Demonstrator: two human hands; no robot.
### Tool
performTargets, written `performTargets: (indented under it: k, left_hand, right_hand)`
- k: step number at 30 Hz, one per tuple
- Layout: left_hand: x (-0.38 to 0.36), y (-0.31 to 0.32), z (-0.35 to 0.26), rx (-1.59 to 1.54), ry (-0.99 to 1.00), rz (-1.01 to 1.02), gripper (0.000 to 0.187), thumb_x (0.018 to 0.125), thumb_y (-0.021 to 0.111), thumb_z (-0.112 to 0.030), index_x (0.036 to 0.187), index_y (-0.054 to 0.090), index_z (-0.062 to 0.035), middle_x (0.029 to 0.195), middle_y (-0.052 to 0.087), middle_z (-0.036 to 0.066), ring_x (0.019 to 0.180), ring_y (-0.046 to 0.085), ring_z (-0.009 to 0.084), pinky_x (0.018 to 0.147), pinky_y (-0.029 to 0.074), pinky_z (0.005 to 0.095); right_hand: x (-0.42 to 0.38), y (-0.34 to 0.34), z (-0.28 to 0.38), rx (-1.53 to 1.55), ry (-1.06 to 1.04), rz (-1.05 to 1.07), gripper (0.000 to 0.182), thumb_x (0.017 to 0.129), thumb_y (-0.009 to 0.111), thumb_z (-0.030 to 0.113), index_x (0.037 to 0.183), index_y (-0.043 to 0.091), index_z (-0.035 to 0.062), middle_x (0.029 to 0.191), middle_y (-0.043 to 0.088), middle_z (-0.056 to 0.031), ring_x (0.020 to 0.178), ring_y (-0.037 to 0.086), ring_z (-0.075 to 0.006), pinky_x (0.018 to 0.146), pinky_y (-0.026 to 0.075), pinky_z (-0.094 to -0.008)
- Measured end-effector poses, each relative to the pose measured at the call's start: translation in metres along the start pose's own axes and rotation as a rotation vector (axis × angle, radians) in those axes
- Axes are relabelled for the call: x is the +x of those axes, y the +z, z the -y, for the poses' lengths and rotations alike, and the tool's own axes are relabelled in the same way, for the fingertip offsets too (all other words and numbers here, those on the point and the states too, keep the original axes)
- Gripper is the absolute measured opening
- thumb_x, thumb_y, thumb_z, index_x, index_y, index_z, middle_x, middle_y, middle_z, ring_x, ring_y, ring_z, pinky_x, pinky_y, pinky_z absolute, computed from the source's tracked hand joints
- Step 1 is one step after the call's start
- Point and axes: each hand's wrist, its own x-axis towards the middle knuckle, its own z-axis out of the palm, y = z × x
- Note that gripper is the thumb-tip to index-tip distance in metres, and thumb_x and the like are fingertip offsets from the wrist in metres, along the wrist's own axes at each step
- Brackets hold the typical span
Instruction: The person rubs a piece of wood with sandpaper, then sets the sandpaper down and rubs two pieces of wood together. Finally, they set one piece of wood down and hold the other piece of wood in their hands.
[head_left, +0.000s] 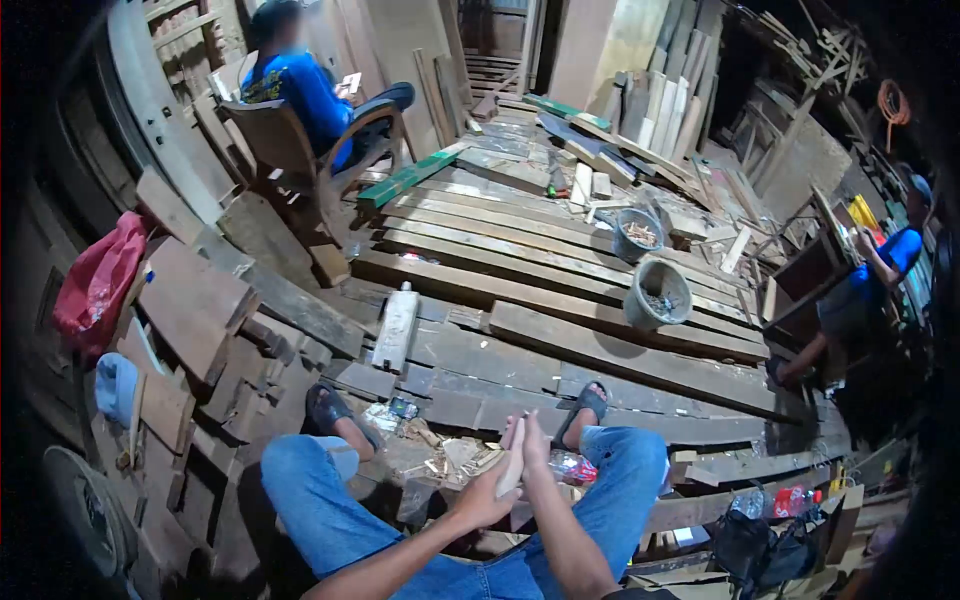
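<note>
My two hands meet in front of me, between my knees. A small pale stick of wood (pixel 513 468) is between them, tilted upward. My left hand (pixel 485 497) is closed around its lower part. Against its other side lies my right hand (pixel 536 442), closed on it with fingers pointing away from me; its fingertips are small and hard to make out. Below the hands are wood chips and scraps (pixel 455 455) on the floor. A clear plastic bottle (pixel 573 467) with a red label lies just beside my right hand.
Long planks (pixel 600 345) cross the floor ahead. Two buckets (pixel 658 296) stand there, one holding small wooden pieces. A whitish block (pixel 397 328) lies left of centre. One person (pixel 300 95) sits in a chair; another (pixel 880 270) is at the right. Stacked boards (pixel 195 300) flank me.
</note>
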Motion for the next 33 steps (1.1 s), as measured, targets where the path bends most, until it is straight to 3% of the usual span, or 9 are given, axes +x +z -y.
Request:
performTargets:
  k: [4, 7, 10, 14, 15, 19, 22, 27, 33]
  left_hand:
    - [0.001, 0.013, 0.017, -0.001, 0.077, -0.034, 0.078, 0.088, 0.070, -0.020, 0.156, 0.036, -0.0041, 0.122, 0.064, 0.034, 0.115, 0.065, 0.0447, 0.097, 0.052, 0.0484]
    - [-0.002, 0.010, 0.000, -0.055, 0.064, -0.026, 0.080, 0.087, 0.069, -0.021, 0.155, 0.033, 0.0004, 0.111, 0.067, 0.035, 0.106, 0.068, 0.0469, 0.092, 0.054, 0.0502]
    - [-0.001, 0.005, -0.004, 0.009, 0.041, -0.024, 0.082, 0.086, 0.069, -0.023, 0.155, 0.032, 0.0028, 0.110, 0.067, 0.036, 0.105, 0.068, 0.0468, 0.090, 0.054, 0.0499]
    - [0.005, 0.009, 0.009, -0.022, 0.053, -0.066, 0.082, 0.086, 0.068, -0.024, 0.155, 0.032, 0.0030, 0.109, 0.067, 0.035, 0.102, 0.069, 0.0467, 0.087, 0.055, 0.0494]
    - [0.006, 0.008, 0.009, -0.011, 0.067, -0.067, 0.083, 0.086, 0.068, -0.025, 0.156, 0.032, 0.0005, 0.108, 0.068, 0.034, 0.101, 0.069, 0.0470, 0.087, 0.055, 0.0505]
    - [0.008, 0.007, 0.017, 0.060, 0.045, -0.021, 0.084, 0.086, 0.067, -0.024, 0.160, 0.029, -0.0093, 0.106, 0.069, 0.032, 0.100, 0.069, 0.0471, 0.087, 0.055, 0.0522]
    - [0.004, 0.007, 0.010, 0.000, 0.058, -0.022, 0.083, 0.086, 0.066, -0.021, 0.159, 0.029, -0.0081, 0.105, 0.069, 0.031, 0.099, 0.069, 0.0476, 0.087, 0.054, 0.0520]
    - [0.003, 0.002, 0.002, -0.048, -0.021, 0.010, 0.083, 0.087, 0.070, -0.022, 0.158, 0.032, -0.0027, 0.122, 0.066, 0.031, 0.114, 0.068, 0.0394, 0.095, 0.053, 0.0444]
    - [0.011, 0.000, 0.011, -0.059, -0.026, 0.078, 0.083, 0.088, 0.071, -0.025, 0.160, 0.032, -0.0077, 0.128, 0.064, 0.029, 0.117, 0.067, 0.0357, 0.099, 0.051, 0.0419]
  right_hand:
    - [0.022, -0.016, -0.032, -0.093, -0.121, -0.366, 0.048, 0.103, 0.058, 0.050, 0.097, 0.068, 0.0037, 0.081, 0.069, -0.0077, 0.064, 0.064, -0.0175, 0.059, 0.054, -0.0341]
    - [-0.007, -0.003, -0.003, -0.082, -0.007, -0.269, 0.056, 0.101, 0.059, 0.054, 0.109, 0.070, -0.0001, 0.086, 0.070, -0.0053, 0.073, 0.065, -0.0153, 0.069, 0.053, -0.0316]
    - [-0.005, 0.001, 0.001, 0.268, 0.169, 0.108, 0.059, 0.101, 0.056, 0.057, 0.117, 0.069, 0.0008, 0.090, 0.069, -0.0046, 0.081, 0.065, -0.0150, 0.074, 0.054, -0.0321]
    - [0.004, -0.004, -0.003, 0.109, 0.088, 0.295, 0.056, 0.104, 0.051, 0.053, 0.122, 0.066, 0.0019, 0.099, 0.069, -0.0056, 0.090, 0.065, -0.0152, 0.078, 0.054, -0.0333]
    - [-0.002, 0.000, 0.001, 0.118, 0.055, 0.172, 0.043, 0.106, 0.053, 0.043, 0.120, 0.064, 0.0035, 0.098, 0.069, -0.0066, 0.086, 0.066, -0.0162, 0.076, 0.055, -0.0312]
    - [0.007, -0.001, -0.021, 0.076, -0.067, -0.176, 0.034, 0.101, 0.063, 0.038, 0.091, 0.067, 0.0061, 0.064, 0.062, -0.0055, 0.050, 0.060, -0.0190, 0.048, 0.049, -0.0343]
    - [0.013, 0.000, -0.026, 0.047, -0.165, -0.324, 0.032, 0.100, 0.066, 0.037, 0.087, 0.064, 0.0077, 0.062, 0.061, -0.0057, 0.047, 0.058, -0.0193, 0.046, 0.049, -0.0346]
    - [-0.006, 0.003, 0.003, 0.302, 0.176, 0.272, 0.038, 0.103, 0.057, 0.045, 0.108, 0.065, 0.0087, 0.089, 0.068, -0.0038, 0.072, 0.064, -0.0161, 0.065, 0.055, -0.0325]
    - [0.007, -0.006, -0.002, 0.367, 0.218, 0.302, 0.032, 0.102, 0.060, 0.042, 0.108, 0.065, 0.0108, 0.086, 0.066, -0.0017, 0.071, 0.063, -0.0151, 0.065, 0.054, -0.0310]
